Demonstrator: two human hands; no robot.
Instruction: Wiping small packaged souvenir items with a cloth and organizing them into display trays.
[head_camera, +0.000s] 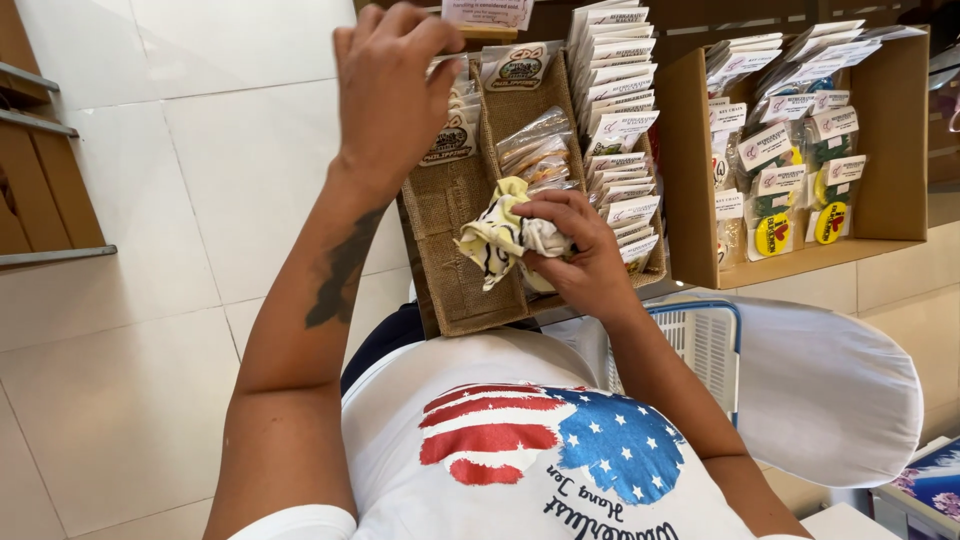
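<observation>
Cloth (500, 238), yellow and white, is held bunched in the right hand (580, 255), fingers closed on it, over the burlap-lined tray (455, 270). The left hand (390, 95) is raised at the packets (455, 125), fingers curled on one. Wiping appears in hand; packets must be cleared first. Room is tight between tray walls and the cardboard box (690, 150).
</observation>
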